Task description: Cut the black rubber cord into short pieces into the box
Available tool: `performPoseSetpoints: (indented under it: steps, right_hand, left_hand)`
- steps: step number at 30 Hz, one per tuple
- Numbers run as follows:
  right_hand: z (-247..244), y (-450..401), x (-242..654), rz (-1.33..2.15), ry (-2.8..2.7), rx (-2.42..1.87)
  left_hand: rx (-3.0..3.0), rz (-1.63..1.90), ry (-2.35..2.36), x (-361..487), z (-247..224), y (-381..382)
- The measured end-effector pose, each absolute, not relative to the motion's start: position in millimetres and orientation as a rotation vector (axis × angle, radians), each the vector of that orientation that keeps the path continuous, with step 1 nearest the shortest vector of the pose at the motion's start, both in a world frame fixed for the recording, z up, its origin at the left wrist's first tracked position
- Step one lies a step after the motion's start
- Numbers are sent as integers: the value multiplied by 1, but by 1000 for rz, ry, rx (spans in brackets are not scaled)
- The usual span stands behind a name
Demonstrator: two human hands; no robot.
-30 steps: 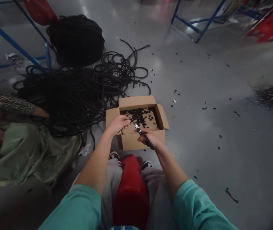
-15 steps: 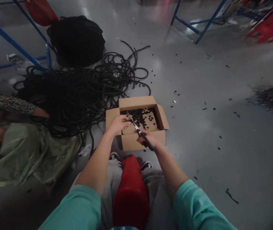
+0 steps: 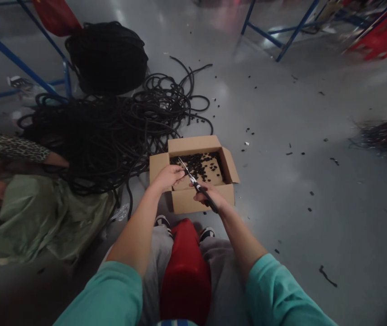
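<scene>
My right hand (image 3: 210, 195) grips a pair of scissors (image 3: 205, 195) by the dark handles. Their slim metal blades point up and left, over the open cardboard box (image 3: 195, 145). Close beside the blades, my left hand (image 3: 169, 176) has its thumb and fingers pinched together. Something small and dark shows at its fingertips, but I cannot make it out against the box. Many short black cut pieces (image 3: 198, 165) lie scattered on the bottom of the box, mostly toward its far side.
Left of the box spreads a tangle of black cord (image 3: 112, 131), with a big black coil (image 3: 108, 59) behind it. Another person's forearm (image 3: 13, 145) reaches in beside a green sheet (image 3: 50, 217). Red plastic (image 3: 186, 271) sits between my legs. Black scraps dot the grey floor (image 3: 281, 181).
Hands, scissors and box hold nearly the same places. The whole view has shifted very slightly.
</scene>
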State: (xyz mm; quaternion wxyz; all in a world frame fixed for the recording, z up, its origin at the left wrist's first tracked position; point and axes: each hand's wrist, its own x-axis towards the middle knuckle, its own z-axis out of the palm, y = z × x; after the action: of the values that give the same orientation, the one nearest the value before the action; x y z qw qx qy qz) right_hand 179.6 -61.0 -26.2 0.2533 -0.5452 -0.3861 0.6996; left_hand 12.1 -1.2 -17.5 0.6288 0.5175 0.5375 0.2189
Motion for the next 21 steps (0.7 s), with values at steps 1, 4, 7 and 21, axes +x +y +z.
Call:
performPoseSetpoints:
  steps: [1, 4, 7, 21]
  right_hand:
    - [-27, -61, 179, 1903, -1042, -1483]
    - [-27, -61, 177, 1891, -1017, -1518]
    - [-28, -61, 176, 1882, -983, -1547]
    - [-30, -61, 178, 1887, -966, -1563]
  left_hand:
    - [1182, 504, 1233, 12, -17, -1]
    - [1201, 502, 1241, 10, -17, -1]
    - [1258, 489, 1245, 8, -18, -1]
    - [1532, 496, 1380, 10, -25, 2]
